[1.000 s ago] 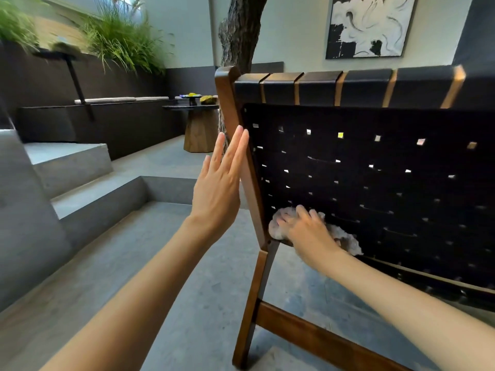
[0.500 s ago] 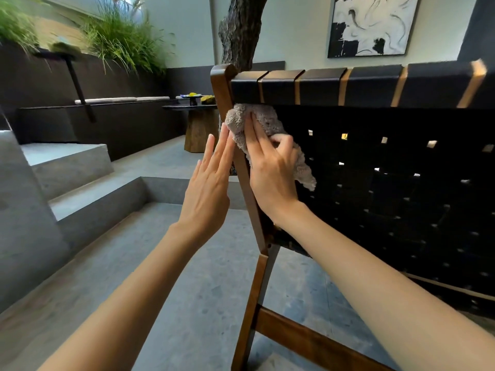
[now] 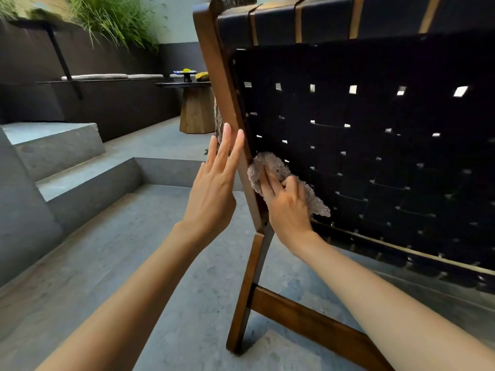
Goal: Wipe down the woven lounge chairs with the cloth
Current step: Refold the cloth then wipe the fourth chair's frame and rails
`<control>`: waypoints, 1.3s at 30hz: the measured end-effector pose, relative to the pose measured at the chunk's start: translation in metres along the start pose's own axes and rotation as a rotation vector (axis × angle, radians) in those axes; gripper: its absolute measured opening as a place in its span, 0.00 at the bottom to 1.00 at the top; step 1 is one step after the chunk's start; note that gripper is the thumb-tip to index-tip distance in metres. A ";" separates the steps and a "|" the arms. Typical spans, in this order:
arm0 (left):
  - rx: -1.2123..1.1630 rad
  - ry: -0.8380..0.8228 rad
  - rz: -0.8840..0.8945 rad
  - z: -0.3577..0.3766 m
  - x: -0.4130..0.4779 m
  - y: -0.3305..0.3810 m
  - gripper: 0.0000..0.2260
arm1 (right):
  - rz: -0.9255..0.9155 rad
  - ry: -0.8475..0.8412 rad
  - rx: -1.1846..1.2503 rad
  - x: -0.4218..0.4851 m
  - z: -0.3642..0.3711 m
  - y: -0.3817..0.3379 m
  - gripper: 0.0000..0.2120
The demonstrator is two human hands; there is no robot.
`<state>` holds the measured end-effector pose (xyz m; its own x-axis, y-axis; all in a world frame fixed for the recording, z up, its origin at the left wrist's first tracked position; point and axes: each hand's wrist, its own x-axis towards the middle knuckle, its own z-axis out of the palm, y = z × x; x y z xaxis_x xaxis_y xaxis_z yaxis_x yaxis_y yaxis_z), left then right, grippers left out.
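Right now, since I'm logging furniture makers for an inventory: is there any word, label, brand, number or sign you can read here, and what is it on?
None can be read.
Lounge chair: no tag, brand or number shows on its wooden frame or woven back.
Cloth in the right hand: no label shows.
Things on the far side table: too small and blurred to tell.

Grey steps [image 3: 80, 180] rise at left, a wooden-based side table [image 3: 197, 113] beyond, grasses [image 3: 112, 20] above.
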<state>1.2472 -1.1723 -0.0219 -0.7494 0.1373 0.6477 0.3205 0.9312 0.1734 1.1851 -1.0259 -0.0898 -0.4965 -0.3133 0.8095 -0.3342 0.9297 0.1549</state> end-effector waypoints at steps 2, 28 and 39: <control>0.031 -0.015 -0.005 0.008 -0.003 0.001 0.46 | 0.006 -0.042 -0.058 -0.002 0.001 -0.003 0.27; 0.122 -0.417 -0.080 0.091 -0.052 0.087 0.35 | -0.194 -0.582 -0.287 -0.101 -0.047 0.096 0.29; -0.066 -0.551 0.155 0.137 -0.067 0.237 0.36 | -0.103 -0.635 -0.451 -0.204 -0.160 0.236 0.40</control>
<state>1.2943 -0.9150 -0.1260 -0.8763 0.4425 0.1904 0.4729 0.8656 0.1646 1.3356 -0.7112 -0.1282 -0.8893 -0.3261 0.3207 -0.1130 0.8361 0.5368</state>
